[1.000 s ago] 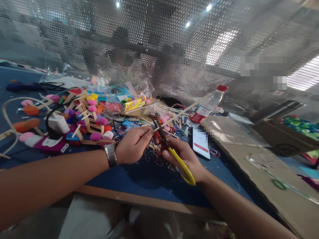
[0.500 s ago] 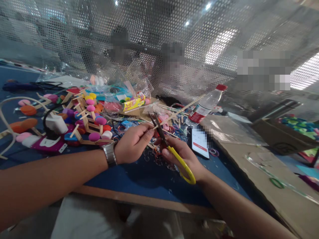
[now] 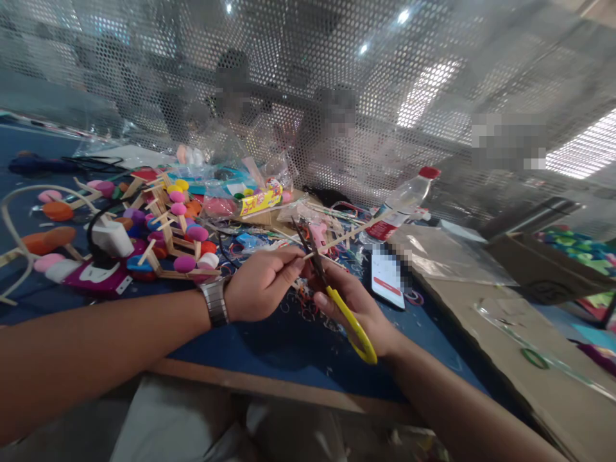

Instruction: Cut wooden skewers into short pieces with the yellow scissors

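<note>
My left hand (image 3: 262,282), with a metal watch at the wrist, pinches one end of a long thin wooden stick (image 3: 353,231) that slants up to the right. My right hand (image 3: 356,305) grips small yellow-handled scissors (image 3: 337,301). Their dark blades point up and stand apart around the stick just beyond my left fingertips. Both hands hover over the blue mat (image 3: 269,340) near the table's front edge.
A stick-and-pompom structure (image 3: 166,234) and a white charger (image 3: 111,239) lie at left. Behind the hands are craft bags (image 3: 250,196), a plastic bottle (image 3: 402,202) and a phone (image 3: 387,276). Cardboard (image 3: 481,301) and a box (image 3: 548,263) fill the right. A perforated screen (image 3: 308,96) closes the back.
The stick's far end has dropped a little and now slants lower across the bottle. Both hands have stayed close together, shifting only slightly.
</note>
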`<act>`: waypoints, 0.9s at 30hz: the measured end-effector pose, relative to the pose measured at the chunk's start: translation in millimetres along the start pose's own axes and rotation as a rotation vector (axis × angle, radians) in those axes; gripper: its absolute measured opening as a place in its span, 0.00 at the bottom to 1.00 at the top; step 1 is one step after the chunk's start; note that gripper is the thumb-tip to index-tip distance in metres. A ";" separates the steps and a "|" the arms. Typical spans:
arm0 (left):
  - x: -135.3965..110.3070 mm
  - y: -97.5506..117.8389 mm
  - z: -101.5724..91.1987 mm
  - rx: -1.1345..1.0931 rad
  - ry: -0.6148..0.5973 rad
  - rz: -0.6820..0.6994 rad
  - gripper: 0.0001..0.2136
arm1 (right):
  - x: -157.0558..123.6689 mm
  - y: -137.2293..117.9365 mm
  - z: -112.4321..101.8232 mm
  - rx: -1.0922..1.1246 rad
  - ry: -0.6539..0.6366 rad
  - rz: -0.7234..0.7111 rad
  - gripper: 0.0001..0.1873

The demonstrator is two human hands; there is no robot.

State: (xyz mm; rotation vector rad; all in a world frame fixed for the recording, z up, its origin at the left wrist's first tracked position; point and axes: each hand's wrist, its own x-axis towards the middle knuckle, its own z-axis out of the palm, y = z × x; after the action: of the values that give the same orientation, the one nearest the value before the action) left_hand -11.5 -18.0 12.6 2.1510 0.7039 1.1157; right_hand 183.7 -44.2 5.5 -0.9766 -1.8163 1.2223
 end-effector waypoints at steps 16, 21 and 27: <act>-1.2 1.6 1.9 -0.045 -0.003 -0.018 0.13 | -4.9 2.4 0.2 -0.476 0.191 0.001 0.14; -0.3 0.9 0.5 -0.048 0.028 -0.029 0.13 | -1.2 -7.8 2.2 -0.272 0.113 -0.008 0.08; -0.9 -2.6 2.6 -0.108 0.045 -0.043 0.14 | -0.7 -12.2 1.3 0.042 0.034 0.106 0.08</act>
State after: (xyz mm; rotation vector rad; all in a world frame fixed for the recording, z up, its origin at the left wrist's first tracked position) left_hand -10.2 -17.5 9.1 2.0172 0.6906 1.1559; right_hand 180.5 -48.5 16.5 -1.0753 -1.7250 1.2943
